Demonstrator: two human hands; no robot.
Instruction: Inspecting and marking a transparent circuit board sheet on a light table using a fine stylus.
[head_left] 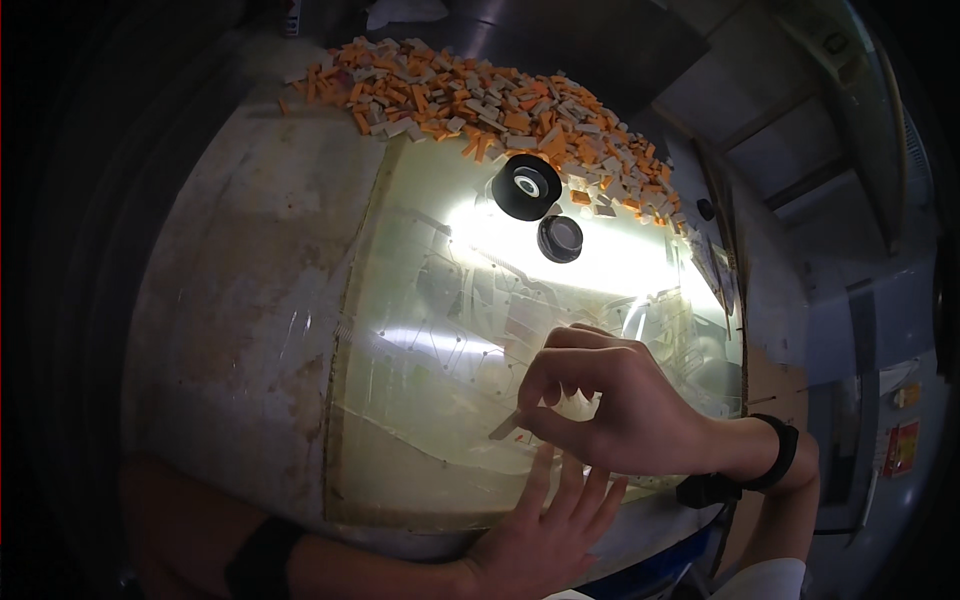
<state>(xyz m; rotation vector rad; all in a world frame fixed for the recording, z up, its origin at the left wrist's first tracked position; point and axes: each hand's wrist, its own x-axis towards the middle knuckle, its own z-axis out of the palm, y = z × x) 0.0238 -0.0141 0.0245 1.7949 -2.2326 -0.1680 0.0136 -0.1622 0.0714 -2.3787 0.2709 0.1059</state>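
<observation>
Right hand (625,398) pinches grey strip (503,428), nearside of block pile (480,103); left hand (532,540) splayed, empty. Likely light, stiff; grip edges.

A hand could pass over the left side of the desk (240,250), but a heap of small pieces (500,110) bars the far side, a black cylinder (527,187) and a black disc (560,239) stand before it, and the right hand (625,405) and left hand (527,545) block the near right.
</observation>
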